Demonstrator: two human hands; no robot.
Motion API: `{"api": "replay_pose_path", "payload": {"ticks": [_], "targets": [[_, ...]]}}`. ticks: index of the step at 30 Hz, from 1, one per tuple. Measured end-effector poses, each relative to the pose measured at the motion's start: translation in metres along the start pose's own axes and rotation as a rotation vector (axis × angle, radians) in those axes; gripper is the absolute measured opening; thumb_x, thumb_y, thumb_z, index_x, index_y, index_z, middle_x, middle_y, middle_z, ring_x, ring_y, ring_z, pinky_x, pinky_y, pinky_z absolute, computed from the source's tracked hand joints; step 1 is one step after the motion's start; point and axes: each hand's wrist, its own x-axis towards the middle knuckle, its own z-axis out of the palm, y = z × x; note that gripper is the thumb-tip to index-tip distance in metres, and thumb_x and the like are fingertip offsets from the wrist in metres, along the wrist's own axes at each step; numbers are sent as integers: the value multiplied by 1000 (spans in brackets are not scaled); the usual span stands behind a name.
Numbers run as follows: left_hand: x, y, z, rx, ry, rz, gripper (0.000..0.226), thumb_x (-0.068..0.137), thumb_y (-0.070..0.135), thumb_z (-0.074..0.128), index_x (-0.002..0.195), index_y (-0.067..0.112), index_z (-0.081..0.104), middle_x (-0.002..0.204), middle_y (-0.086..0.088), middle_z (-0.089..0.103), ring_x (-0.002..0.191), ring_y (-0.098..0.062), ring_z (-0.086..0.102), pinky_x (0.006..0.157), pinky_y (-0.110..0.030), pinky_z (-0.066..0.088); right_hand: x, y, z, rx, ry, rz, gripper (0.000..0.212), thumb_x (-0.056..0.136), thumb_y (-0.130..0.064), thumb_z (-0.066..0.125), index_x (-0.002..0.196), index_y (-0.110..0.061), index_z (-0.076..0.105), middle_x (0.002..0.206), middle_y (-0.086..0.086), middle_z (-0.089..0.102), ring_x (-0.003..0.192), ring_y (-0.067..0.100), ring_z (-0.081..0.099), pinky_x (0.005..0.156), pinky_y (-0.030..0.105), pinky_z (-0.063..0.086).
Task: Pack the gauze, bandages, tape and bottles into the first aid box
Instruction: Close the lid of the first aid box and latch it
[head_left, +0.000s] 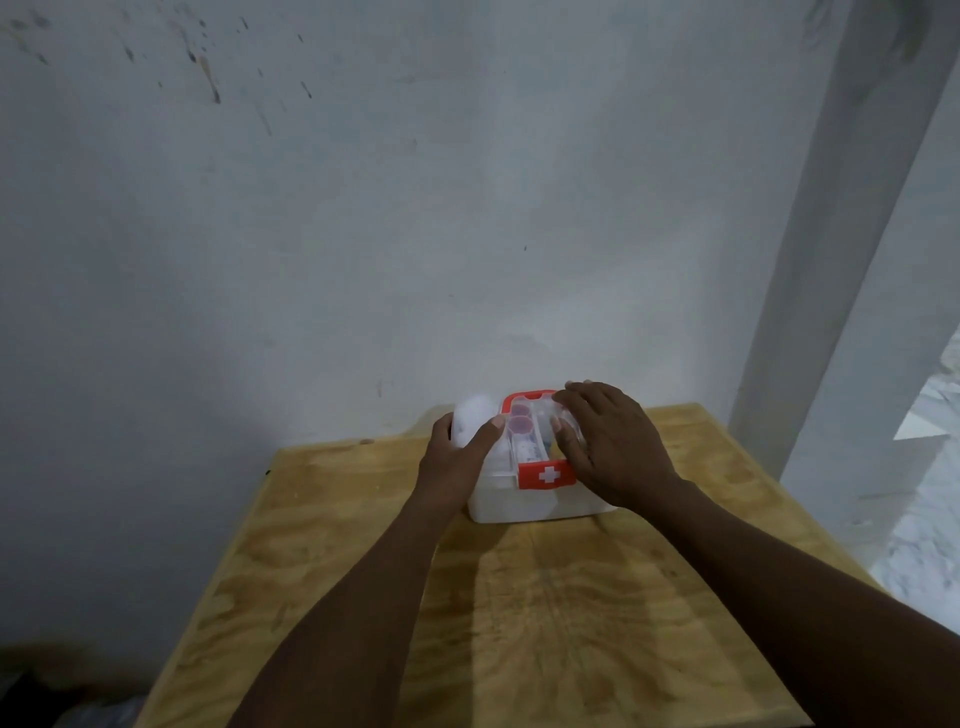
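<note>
The white first aid box (524, 506) stands near the far edge of the wooden table, its clear lid down and its red clasp with a white cross (547, 474) facing me. Through the lid I see red bottle caps (519, 418) and a packet. My left hand (457, 452) lies on the box's left side, thumb on the lid and fingers around the left edge. My right hand (608, 441) rests flat on the right half of the lid, fingers spread toward the red handle (530, 397). The lid's left end looks white and blurred.
The plywood table (498, 613) reaches toward me; its left and right edges drop away. A stained white wall (363, 234) rises just behind the box. A white post (831, 260) stands at the right, with a pale patterned floor beyond.
</note>
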Motion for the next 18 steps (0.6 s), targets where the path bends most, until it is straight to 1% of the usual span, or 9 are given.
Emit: {"api": "replay_pose_path", "payload": {"ticks": [1, 6, 9, 13, 18], "targets": [[4, 0, 0, -5, -6, -1, 73, 84, 62, 63, 144, 28, 39, 135, 2, 55, 111, -19, 60, 83, -33, 54, 4, 2, 2, 1, -1, 2, 79, 93, -65, 7, 135, -18, 54, 140, 6, 58, 130, 26, 52, 108, 46, 43], [26, 2, 0, -21, -20, -16, 75, 83, 62, 65, 144, 30, 36, 134, 4, 52, 111, -19, 58, 91, -39, 55, 23, 8, 15, -1, -2, 17, 65, 95, -59, 22, 135, -18, 54, 140, 6, 58, 130, 27, 52, 110, 45, 41], [36, 1, 0, -33, -28, -18, 79, 81, 65, 65, 145, 32, 34, 138, 4, 52, 113, -19, 58, 91, -38, 55, 32, 10, 21, -4, 14, 19, 62, 96, -57, 25, 134, -18, 55, 139, 6, 59, 129, 27, 53, 109, 44, 41], [46, 4, -3, -14, -104, -29, 99, 66, 77, 58, 149, 33, 29, 147, 1, 47, 123, -22, 55, 101, -44, 52, 42, 14, 27, -13, 20, 19, 57, 97, -55, 29, 134, -19, 54, 139, 6, 58, 129, 25, 52, 109, 43, 41], [56, 6, -1, -49, -124, -40, 99, 65, 78, 58, 150, 36, 28, 149, 1, 47, 123, -22, 56, 99, -43, 53, 54, 17, 33, -1, 25, 22, 57, 96, -54, 29, 134, -20, 54, 139, 5, 58, 130, 25, 51, 109, 43, 41]]}}
